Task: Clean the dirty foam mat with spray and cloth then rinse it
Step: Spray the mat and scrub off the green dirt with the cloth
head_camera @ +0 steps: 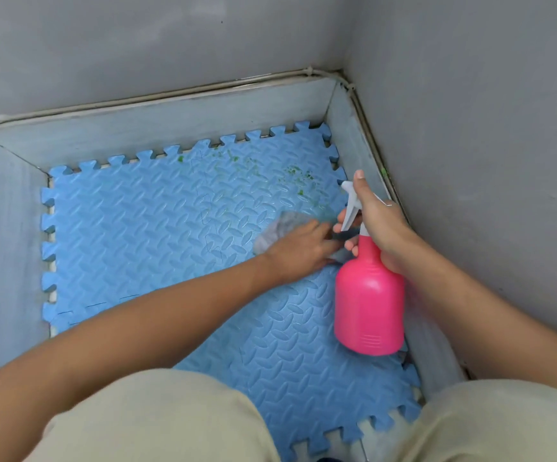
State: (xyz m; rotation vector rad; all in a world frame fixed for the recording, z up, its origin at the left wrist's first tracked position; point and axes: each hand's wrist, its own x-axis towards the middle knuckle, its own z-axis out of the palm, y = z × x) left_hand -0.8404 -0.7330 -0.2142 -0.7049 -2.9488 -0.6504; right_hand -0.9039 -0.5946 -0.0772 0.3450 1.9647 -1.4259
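With the right hand [375, 221] gripping the pink spray bottle [368, 305] by its neck and the left hand [298, 250] pressed flat on the grey cloth [278, 228], best wet the green specks [298, 176] at one o'clock on the blue foam mat [157, 228] lying in the grey basin [177, 128], then scrub there.

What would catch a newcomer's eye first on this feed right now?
The pink spray bottle, gripped by the right hand at its white trigger head, hangs over the right side of the blue foam mat. Next come the green specks scattered near the mat's far right corner. Nearer the person, the left hand presses a grey cloth onto the mat.
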